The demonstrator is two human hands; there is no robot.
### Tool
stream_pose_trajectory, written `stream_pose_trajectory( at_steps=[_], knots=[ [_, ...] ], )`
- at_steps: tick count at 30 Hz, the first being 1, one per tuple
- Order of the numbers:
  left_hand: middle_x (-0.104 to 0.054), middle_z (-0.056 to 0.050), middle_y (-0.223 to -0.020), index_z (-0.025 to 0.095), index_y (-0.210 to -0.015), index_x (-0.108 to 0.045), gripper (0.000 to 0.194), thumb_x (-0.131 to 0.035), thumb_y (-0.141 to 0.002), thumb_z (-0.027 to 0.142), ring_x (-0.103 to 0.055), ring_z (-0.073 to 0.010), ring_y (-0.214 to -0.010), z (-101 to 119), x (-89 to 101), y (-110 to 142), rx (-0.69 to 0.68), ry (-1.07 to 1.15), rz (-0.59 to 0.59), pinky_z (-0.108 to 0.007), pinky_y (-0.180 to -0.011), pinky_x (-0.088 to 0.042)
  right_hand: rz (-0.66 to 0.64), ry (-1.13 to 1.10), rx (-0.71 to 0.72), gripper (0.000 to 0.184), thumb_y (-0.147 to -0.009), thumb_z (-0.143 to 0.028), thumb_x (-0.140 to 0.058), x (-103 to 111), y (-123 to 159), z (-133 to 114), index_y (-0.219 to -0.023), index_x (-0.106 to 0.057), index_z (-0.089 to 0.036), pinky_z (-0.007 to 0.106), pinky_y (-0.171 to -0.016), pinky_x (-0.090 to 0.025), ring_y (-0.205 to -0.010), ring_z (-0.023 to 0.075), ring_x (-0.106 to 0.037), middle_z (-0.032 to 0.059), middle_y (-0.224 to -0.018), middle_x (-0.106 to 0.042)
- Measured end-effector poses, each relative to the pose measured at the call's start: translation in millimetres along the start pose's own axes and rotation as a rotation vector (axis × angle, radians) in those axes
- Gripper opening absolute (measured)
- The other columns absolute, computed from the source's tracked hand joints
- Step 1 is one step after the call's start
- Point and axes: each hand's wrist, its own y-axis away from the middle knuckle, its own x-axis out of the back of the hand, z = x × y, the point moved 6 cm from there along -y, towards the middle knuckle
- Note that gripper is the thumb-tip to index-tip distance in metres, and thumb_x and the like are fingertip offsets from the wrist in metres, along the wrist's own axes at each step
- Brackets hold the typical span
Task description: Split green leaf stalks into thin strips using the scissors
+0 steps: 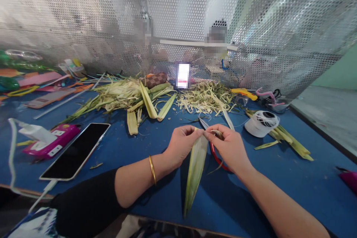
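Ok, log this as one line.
left hand: pinching top of green strip; right hand: at same end; scissors: partly hidden by right hand; spool: on table

Husk [196, 163] left of thread spool [258, 127]

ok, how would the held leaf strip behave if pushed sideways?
The leaf strip probably bends easily; it looks thin. It's likely light: the left hand pinches it only at its upper end. Its lengthwise lines suggest it may crease or split along them.
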Motion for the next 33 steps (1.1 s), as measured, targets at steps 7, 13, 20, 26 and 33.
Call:
stream_pose_trajectory(
  at_steps=[7,13,20,26,33],
  knots=[
    [-0.05,0.004,-0.052,0.015,-0.058,-0.059,0.028,-0.069,-0.064,0.04,-0.04,-0.0076,-0.049,0,-0.7,1,0.038,0.033,0.004,-0.022,-0.049,-0.032,0.012,0.009,-0.01,0.03,-0.069,-0.047,-0.067,0,-1,3,-0.067,-0.065,-0.018,0.024,-0.043,-0.029,-0.044,0.0109,-0.039,-0.0038,-0.045,-0.048],
    [-0.05,0.004,-0.049,0.015,-0.055,-0.058,0.023,-0.067,-0.064,0.034,-0.04,-0.0073,-0.047,-1,-0.2,1,0.065,0.041,0.027,-0.022,-0.049,-0.032,-0.005,0.066,0.059,0.021,-0.073,-0.039,-0.064,0,2,0,-0.068,-0.064,-0.019,0.023,-0.043,-0.026,-0.044,0.0099,-0.036,-0.005,-0.047,-0.046],
    [-0.051,0.004,-0.051,0.014,-0.058,-0.06,0.022,-0.069,-0.062,0.033,-0.041,-0.007,-0.048,-3,-0.9,2,0.101,0.105,0.017,-0.022,-0.05,-0.032,0.015,0.188,0.284,0.009,-0.075,-0.024,-0.057,0,8,-13,-0.072,-0.065,-0.02,0.024,-0.052,-0.037,-0.053,0.0123,-0.049,0.0003,-0.066,-0.063],
    [-0.055,0.002,-0.058,0.013,-0.066,-0.062,0.029,-0.069,-0.065,0.042,-0.045,-0.0083,-0.052,-3,-2.5,3,0.071,0.131,0.014,-0.022,-0.052,-0.034,-0.019,-0.089,-0.112,0.031,-0.068,-0.048,-0.068,-8,6,9,-0.076,-0.063,-0.018,0.022,-0.04,-0.034,-0.042,0.01,-0.042,-0.0043,-0.053,-0.052],
    [-0.048,0.005,-0.055,0.015,-0.063,-0.055,0.032,-0.066,-0.069,0.045,-0.039,-0.0072,-0.051,-7,2.2,0,0.02,0.014,0.056,-0.021,-0.05,-0.032,0.013,-0.144,-0.134,0.032,-0.07,-0.05,-0.067,-14,7,18,-0.071,-0.061,-0.018,0.021,-0.037,-0.027,-0.038,0.0083,-0.035,-0.0076,-0.044,-0.042]
  ],
)
